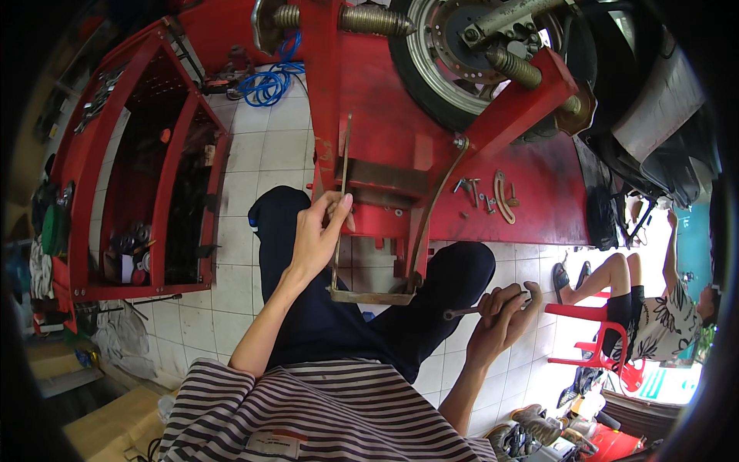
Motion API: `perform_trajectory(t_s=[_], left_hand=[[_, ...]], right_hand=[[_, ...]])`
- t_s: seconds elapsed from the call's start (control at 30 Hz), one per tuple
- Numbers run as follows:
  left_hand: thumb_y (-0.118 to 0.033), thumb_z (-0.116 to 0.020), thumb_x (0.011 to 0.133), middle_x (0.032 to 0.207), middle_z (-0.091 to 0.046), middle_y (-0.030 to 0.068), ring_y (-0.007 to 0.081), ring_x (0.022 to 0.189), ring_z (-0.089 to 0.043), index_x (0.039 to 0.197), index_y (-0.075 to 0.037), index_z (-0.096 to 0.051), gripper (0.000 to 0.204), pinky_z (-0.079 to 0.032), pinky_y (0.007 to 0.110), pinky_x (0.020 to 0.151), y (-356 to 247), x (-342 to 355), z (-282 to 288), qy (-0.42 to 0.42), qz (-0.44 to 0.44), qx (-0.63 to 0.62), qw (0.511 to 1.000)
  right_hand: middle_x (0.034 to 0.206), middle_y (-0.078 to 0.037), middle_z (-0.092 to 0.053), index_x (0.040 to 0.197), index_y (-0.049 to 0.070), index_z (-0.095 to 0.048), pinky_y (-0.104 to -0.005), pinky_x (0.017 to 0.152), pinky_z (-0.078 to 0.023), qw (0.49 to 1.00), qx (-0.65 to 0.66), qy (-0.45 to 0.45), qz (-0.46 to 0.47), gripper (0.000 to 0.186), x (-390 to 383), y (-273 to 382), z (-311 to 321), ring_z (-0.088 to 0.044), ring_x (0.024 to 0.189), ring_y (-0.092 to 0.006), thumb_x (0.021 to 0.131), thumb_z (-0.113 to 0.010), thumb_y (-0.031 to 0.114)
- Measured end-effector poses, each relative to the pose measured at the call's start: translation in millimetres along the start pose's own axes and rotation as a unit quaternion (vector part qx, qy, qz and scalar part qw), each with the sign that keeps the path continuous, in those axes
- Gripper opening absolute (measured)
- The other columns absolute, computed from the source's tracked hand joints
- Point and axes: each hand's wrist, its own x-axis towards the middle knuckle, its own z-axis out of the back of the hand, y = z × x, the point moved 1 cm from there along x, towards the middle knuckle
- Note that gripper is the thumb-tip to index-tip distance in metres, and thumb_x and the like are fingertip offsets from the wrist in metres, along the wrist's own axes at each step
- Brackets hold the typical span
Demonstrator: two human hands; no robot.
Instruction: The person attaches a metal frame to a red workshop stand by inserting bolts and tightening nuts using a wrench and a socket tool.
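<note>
One bare right hand (504, 312), I see, curls around a ring-ended wrench (462, 312); the left hand (317, 232) pinches one long side of a U-shaped metal bracket (373, 298) whose base shows between the person's knees (463, 273). Beyond, loose bolts (475, 187) and a curved slotted plate (500, 199) lie on the red worktop (546, 200); farther off stands a disc-braked motorcycle wheel (453, 61).

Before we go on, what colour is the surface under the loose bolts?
The surface is red; it shows best in the head view.
</note>
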Motion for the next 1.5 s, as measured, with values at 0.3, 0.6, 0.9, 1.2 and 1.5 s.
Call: perform_trajectory(t_s=[0.3,0.6,0.9,1.2,1.5], left_hand=[[-0.022,-0.051,0.101,0.062,-0.063,0.0055,0.0067,0.051,-0.043,0.092,0.002,-0.061,0.028,-0.034,0.025,0.050,-8,-4,-2,-0.029,-0.058,0.024,0.998],[-0.035,-0.049,0.101,0.065,-0.070,0.0022,0.0110,0.049,-0.055,0.088,-0.006,-0.066,0.037,-0.038,0.027,0.050,-19,1,10,0.014,0.000,0.139,0.990],[-0.039,-0.051,0.099,0.062,-0.068,0.0002,0.0082,0.048,-0.049,0.091,-0.005,-0.068,0.038,-0.036,0.025,0.051,-14,0,14,0.025,0.011,0.111,0.993],[-0.046,-0.048,0.098,0.063,-0.069,0.0013,0.0123,0.051,-0.050,0.086,-0.006,-0.068,0.046,-0.039,0.028,0.058,-20,1,19,0.047,0.018,0.167,0.985],[-0.037,-0.057,0.096,0.069,-0.072,0.0040,0.0079,0.054,-0.051,0.094,-0.001,-0.069,0.038,-0.037,0.025,0.056,-6,0,22,0.069,0.013,0.056,0.996]], right_hand=[[0.067,0.000,-0.036,0.125,0.006,-0.038,-0.0232,0.054,-0.026,1.000,-0.009,-0.003,-0.007,0.023,-1,-1,-1,-0.026,0.053,-0.0061,0.108,-0.033,0.022],[0.068,0.000,-0.036,0.125,0.006,-0.038,-0.0231,0.053,-0.025,1.000,-0.005,-0.017,-0.007,0.023,0,0,-1,-0.027,0.054,-0.0060,0.107,-0.035,0.021],[0.067,-0.002,-0.039,0.125,0.005,-0.037,-0.0234,0.050,-0.027,1.000,-0.017,-0.016,0.007,0.023,3,-1,3,-0.029,0.051,-0.0068,0.108,-0.032,0.019],[0.067,-0.002,-0.039,0.126,0.005,-0.037,-0.0224,0.047,-0.025,1.000,-0.013,-0.018,-0.006,0.024,0,-6,-1,-0.028,0.048,-0.0064,0.108,-0.034,0.021],[0.071,0.000,-0.037,0.126,0.007,-0.040,-0.0177,0.043,-0.024,0.998,0.044,0.013,-0.031,0.027,-10,-3,-9,-0.027,0.052,-0.0038,0.106,-0.042,0.025]])
